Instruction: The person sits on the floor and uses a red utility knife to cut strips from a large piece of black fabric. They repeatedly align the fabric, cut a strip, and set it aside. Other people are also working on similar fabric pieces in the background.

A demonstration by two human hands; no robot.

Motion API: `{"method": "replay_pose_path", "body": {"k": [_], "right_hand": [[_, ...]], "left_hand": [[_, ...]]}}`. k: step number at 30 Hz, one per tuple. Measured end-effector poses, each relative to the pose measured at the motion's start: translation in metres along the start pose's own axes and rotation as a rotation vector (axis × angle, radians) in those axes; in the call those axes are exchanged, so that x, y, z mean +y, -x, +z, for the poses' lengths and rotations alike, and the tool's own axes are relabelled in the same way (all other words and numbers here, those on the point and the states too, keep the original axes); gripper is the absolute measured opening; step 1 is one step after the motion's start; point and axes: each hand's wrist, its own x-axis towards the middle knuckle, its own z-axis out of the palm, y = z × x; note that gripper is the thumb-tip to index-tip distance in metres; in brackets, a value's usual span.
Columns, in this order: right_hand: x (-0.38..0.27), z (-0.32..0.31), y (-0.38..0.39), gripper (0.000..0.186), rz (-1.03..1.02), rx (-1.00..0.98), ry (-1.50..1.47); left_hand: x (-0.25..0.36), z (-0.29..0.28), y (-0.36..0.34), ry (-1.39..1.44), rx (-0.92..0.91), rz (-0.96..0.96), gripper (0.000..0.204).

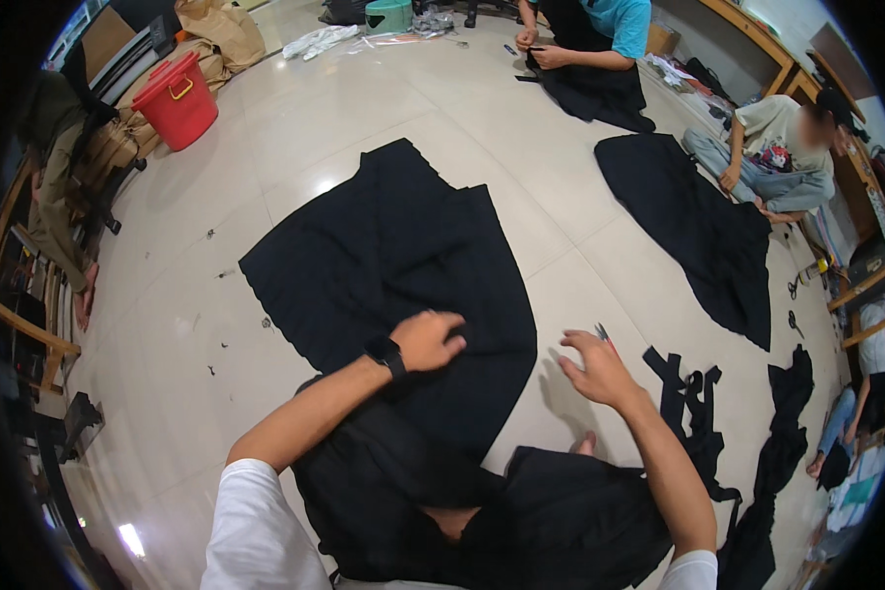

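A large black cloth piece (442, 236) is spread on the floor in front of me, its near end reaching the black fabric over my lap (403, 511). My left hand (428, 341), with a dark watch on the wrist, rests on this cloth, palm down and fingers stretched. To the right of the cloth, my right hand (597, 369) is raised over the tiles, thumb and fingers curved apart. A small pointed cutting tool with a red part (606, 337) shows just beyond that hand, partly hidden by it; whether it is touched is unclear.
Black strips (696, 403) and a long bunched black cloth (782, 423) lie at right. Another black piece (703, 226) lies before a seated person (782, 157). A second person (585, 49) handles black cloth at the top. Scissors (795, 323) lie far right; a red bucket (177, 101) stands far left.
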Motion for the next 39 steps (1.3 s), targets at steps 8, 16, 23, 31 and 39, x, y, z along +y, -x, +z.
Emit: {"method": "replay_pose_path", "body": {"k": [8, 16, 23, 31, 39], "right_hand": [[0.022, 0.101, -0.166, 0.065, -0.217, -0.185, 0.502], [0.081, 0.095, -0.234, 0.091, 0.336, -0.126, 0.373], [0.104, 0.1, -0.276, 0.093, 0.455, -0.002, 0.387], [0.122, 0.08, -0.298, 0.091, 0.46, -0.122, 0.213], [0.148, 0.017, -0.151, 0.045, 0.301, 0.148, 0.167]], "left_hand": [[-0.146, -0.078, -0.071, -0.339, -0.154, -0.352, 0.079], [-0.196, -0.093, -0.167, -0.219, 0.117, -0.677, 0.109], [-0.19, -0.104, -0.222, -0.269, 0.187, -0.743, 0.124], [-0.198, -0.096, -0.258, -0.448, 0.298, -0.738, 0.106], [-0.133, -0.019, -0.103, -0.239, 0.348, -0.159, 0.112]]}}
